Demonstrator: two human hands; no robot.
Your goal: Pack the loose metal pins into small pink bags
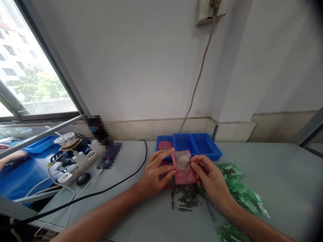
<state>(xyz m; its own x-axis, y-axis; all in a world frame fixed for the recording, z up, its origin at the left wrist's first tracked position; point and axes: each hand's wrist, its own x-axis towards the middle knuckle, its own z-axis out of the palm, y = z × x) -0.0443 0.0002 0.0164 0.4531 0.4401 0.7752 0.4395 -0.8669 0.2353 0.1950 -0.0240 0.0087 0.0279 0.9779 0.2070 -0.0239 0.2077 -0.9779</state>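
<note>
My left hand (158, 173) pinches the left edge of a small pink plastic bag (185, 176). At the bag's upper right, my right hand (210, 178) grips its edge between thumb and fingers. Inside the bag's clear upper part shows something pale that I cannot make out. Below the bag lies a loose heap of thin metal pins, perhaps rivets (188, 196), partly hidden by the bag and hands. Just behind stand blue divided bins (207, 148), with another pink bag (165, 145) in the left one.
Green plastic bags of parts (246, 195) lie to the right. A black cable (113, 185) crosses the table on the left, near a power strip (75, 168) and a black mouse-like object (83, 179). Another person's hand (15, 157) shows at far left, beyond a metal frame.
</note>
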